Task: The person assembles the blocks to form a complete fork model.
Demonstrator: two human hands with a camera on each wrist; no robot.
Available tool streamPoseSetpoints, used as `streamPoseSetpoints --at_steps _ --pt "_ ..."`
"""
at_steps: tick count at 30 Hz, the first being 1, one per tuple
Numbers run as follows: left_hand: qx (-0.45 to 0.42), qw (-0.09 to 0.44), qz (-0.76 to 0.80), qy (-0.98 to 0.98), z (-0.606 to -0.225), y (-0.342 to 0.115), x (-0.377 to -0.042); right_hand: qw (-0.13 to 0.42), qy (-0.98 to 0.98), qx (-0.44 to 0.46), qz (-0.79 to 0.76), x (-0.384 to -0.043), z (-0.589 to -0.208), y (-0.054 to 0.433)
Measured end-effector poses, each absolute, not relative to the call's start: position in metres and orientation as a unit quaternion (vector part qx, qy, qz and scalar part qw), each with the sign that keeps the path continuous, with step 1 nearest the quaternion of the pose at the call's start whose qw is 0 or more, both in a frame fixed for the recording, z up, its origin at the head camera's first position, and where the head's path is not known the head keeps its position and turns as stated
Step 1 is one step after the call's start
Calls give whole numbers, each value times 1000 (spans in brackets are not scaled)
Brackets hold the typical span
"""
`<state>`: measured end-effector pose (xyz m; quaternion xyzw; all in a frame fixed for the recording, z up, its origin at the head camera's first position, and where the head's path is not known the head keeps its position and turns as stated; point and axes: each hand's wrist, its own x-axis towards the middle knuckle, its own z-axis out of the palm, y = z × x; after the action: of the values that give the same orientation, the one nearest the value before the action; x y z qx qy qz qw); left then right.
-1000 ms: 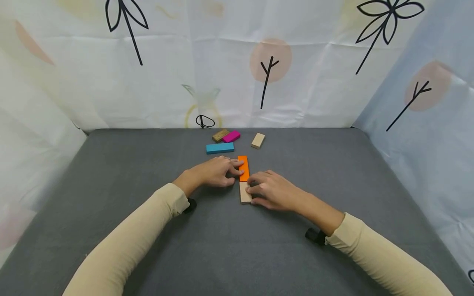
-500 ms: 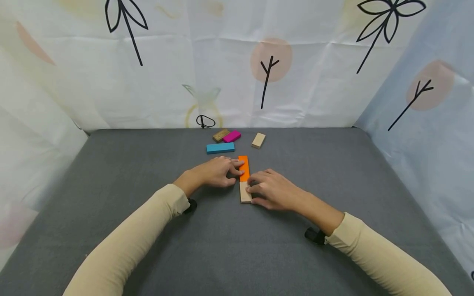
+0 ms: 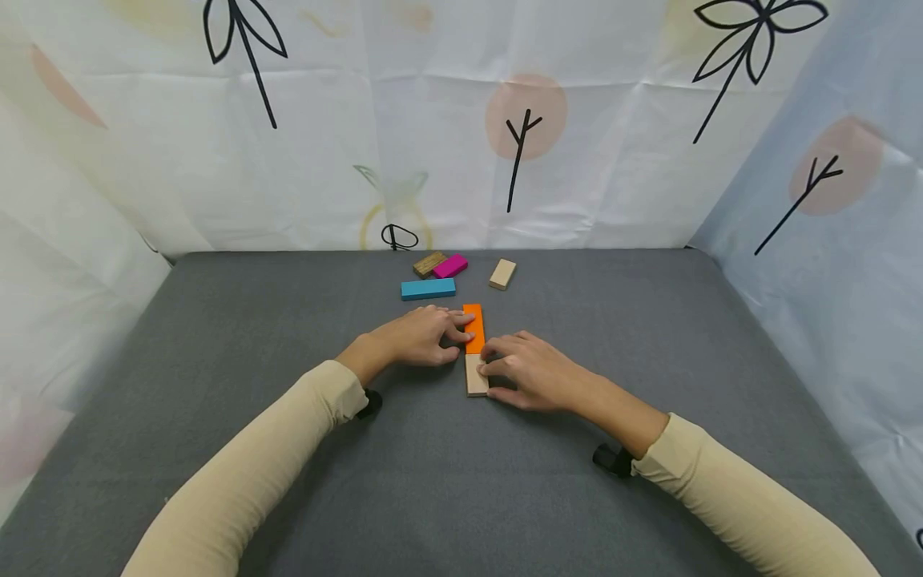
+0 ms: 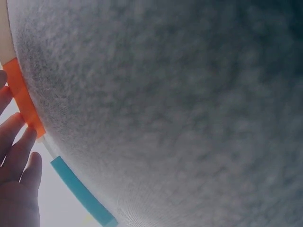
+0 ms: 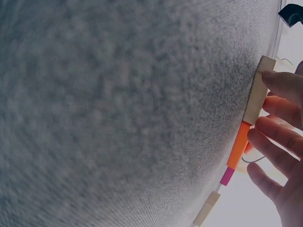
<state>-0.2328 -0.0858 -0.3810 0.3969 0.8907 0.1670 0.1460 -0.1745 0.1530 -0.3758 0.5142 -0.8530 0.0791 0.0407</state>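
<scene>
An orange block [image 3: 474, 329] and a pale wooden block [image 3: 476, 377] lie end to end in a line on the grey table [image 3: 404, 497]. My left hand [image 3: 421, 335] comes from the left and rests its fingertips on the orange block, its thumb near the block's left side. From the right, my right hand [image 3: 537, 373] touches the wooden block, fingertips over its top and thumb at its right side. In the left wrist view, outstretched fingers [image 4: 16, 146] reach along the orange block. The right wrist view has the thumb against the wooden block [image 5: 259, 92], its other fingers extended.
Behind the hands lie a blue block [image 3: 429, 289], a magenta block [image 3: 450, 266], a brown block [image 3: 429, 264] and another pale block [image 3: 502, 274]. A patterned white cloth [image 3: 447, 144] hangs along the table's back edge and both sides.
</scene>
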Motion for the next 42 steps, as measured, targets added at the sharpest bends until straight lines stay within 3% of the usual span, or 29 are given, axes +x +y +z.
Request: streamPoseSetpoints --at_steps 42 --pt "402 133 186 886 -383 -89 -231 29 -846 524 99 -177 -380 155"
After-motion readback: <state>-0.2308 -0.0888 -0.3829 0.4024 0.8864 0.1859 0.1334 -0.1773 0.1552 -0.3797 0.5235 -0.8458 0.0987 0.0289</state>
